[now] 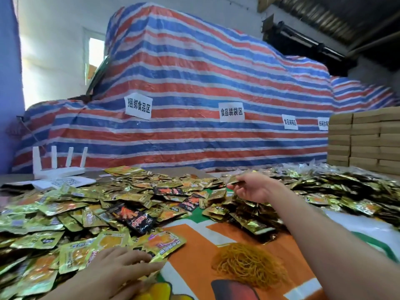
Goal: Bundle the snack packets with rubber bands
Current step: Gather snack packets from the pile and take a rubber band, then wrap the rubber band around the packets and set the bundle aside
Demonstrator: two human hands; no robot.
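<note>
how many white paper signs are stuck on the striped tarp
4 on the striped tarp: left sign, middle sign, smaller sign right of it, and a last sign partly behind the cardboard boxes. More may be hidden there.

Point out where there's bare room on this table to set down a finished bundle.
Best patch: the orange mat between the rubber bands and the gold packets under the left hand. A smaller white strip lies right of the right forearm, before the dark packets. The rest is crowded, including where the right hand pinches a packet.
</note>
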